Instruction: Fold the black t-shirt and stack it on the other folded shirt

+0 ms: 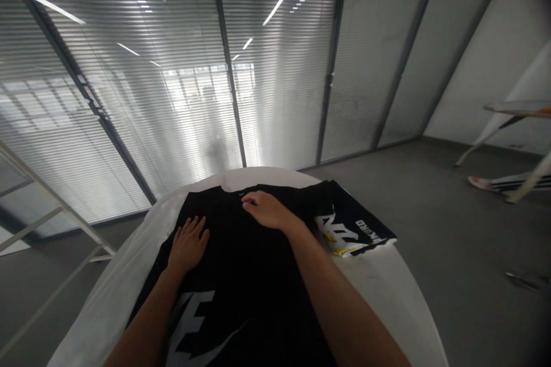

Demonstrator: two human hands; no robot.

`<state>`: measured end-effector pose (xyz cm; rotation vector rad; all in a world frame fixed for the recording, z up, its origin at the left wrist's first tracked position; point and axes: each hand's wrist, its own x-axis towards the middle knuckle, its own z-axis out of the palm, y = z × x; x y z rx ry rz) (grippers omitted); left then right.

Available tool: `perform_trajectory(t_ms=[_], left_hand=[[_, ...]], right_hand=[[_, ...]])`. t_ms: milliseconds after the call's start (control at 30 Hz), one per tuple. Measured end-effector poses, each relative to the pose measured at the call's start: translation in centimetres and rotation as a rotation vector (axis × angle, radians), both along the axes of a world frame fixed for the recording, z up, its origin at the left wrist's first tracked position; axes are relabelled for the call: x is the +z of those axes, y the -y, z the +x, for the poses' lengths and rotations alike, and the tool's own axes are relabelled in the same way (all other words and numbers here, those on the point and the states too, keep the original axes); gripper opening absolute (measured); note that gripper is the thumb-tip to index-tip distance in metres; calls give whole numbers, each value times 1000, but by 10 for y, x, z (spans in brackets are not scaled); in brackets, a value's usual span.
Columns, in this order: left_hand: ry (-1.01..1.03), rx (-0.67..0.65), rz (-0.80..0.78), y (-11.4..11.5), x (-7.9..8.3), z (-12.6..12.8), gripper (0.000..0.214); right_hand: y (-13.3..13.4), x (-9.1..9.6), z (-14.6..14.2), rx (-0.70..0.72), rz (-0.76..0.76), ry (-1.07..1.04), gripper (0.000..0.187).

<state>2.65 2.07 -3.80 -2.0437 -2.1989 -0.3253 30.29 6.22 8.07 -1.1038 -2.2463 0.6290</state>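
Note:
A black T-shirt [241, 264] lies spread on a round white table, with large white lettering and a swoosh near the bottom of the view. My left hand [188, 245] rests flat on its left shoulder area, fingers spread. At the neckline, my right hand [266, 209] has its fingers curled together against the fabric just below the collar; the fingertips are partly hidden. Beside my right forearm, the shirt's right side meets a dark folded cloth [361, 221] with white and yellow print, at the table's right edge.
The white tabletop [404, 304] shows at the right, and white cloth [124, 275] covers its left side. A pale metal frame [64, 206] stands at the left. Glass partitions with blinds [275, 80] rise behind. Another table [516, 109] and a person's foot [480, 183] are at the right.

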Motion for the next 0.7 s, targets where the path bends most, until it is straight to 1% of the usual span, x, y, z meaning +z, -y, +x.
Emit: perform_trajectory(t_ms=[67,100,133,200,233,267,300,367,467,600,700], left_hand=[[14,1,8,0,0,0,57],[18,2,12,0,0,0,57],[22,4,16,1,1,1,57],[32,12,23,1,2,1,56],[36,15,23,1,2,2,56],[40,19,22,1,3,2,56],[43,21,21,1,4,2,56],[46,24,16,1,5,3,56],[57,28,11,2,6,4,56],[66,21,24,1,4,2,56],[63,11,28,1,3,2,56]], right_hand=[[-8,15,37,-79,-3,70,34],[-13,19,56,-171,-6,124,34],[-18,19,75,-297,-11,173,35],[-30,12,111,-585,-20,246,39],[-36,5,127,-701,-15,278,41],[-41,-2,141,-794,-21,303,42],[-46,-10,153,-856,-36,316,42],[-53,-24,168,-906,-74,319,44],[-58,-39,174,-935,-145,317,48],[-60,-48,167,-999,-181,334,54],[-61,-52,164,-989,-180,294,55]])
